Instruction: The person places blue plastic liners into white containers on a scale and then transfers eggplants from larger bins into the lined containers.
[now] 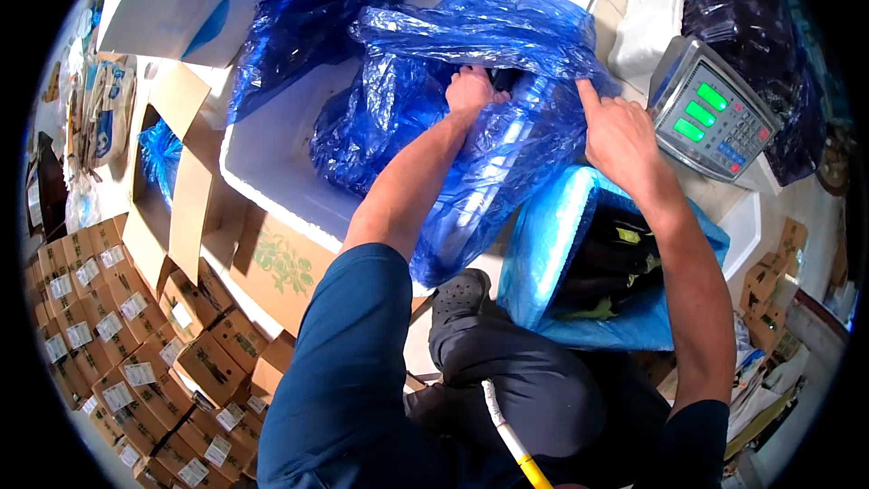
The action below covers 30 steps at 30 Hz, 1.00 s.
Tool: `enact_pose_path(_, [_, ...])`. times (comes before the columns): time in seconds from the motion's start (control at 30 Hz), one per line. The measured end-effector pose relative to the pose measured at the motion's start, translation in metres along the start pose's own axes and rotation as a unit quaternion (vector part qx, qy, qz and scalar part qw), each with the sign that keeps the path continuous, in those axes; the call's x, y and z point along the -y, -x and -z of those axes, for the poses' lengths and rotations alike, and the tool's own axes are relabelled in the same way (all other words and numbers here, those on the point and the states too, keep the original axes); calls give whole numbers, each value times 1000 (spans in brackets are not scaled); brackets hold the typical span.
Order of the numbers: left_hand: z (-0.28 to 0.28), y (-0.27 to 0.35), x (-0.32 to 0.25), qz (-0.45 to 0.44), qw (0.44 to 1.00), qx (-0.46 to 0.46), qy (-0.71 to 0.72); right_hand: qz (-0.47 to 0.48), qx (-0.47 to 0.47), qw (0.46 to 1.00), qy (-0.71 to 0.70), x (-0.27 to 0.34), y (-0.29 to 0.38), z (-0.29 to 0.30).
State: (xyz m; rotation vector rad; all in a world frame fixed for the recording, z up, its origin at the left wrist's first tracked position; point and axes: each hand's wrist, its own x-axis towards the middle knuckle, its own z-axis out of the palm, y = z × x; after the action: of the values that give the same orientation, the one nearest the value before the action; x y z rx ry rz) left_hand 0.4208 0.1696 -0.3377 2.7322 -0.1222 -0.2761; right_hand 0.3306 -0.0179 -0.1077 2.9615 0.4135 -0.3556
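My left hand [470, 89] reaches into the mouth of a crumpled blue plastic bag [475, 34], its fingers curled beside a dark thing [506, 76]. The bag hides what those fingers hold. At the bag's right edge, my right hand [621, 136] touches the film with its index finger stretched out. The other fingers are bent and the thumb is out of sight, so its grip is unclear. The bag lies partly in a white foam box [285, 193] and hangs over the front rim. Below my right forearm, dark eggplants [611, 258] fill a light-blue plastic liner [543, 251].
A digital scale [713, 112] with green displays stands at right, before a dark plastic-covered bundle [740, 7]. At left is an open cardboard carton [187, 210]. Many stacked cartons [136, 353] bear labels. A lit-looking cigarette [512, 441] with long ash juts up close below the camera.
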Motion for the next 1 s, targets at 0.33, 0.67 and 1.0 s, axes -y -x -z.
enact_pose_path(0.33, [5, 8, 14, -69, 996, 42, 38, -10, -8, 1000, -10, 2, -3, 2])
enact_pose_path(0.67, [-11, 44, 24, 26, 990, -72, 122, 0, -34, 999, -14, 1, 7, -7])
enact_pose_path(1.0, [13, -4, 64, 170, 833, 137, 509, -5, -49, 996, -69, 4, 17, -10])
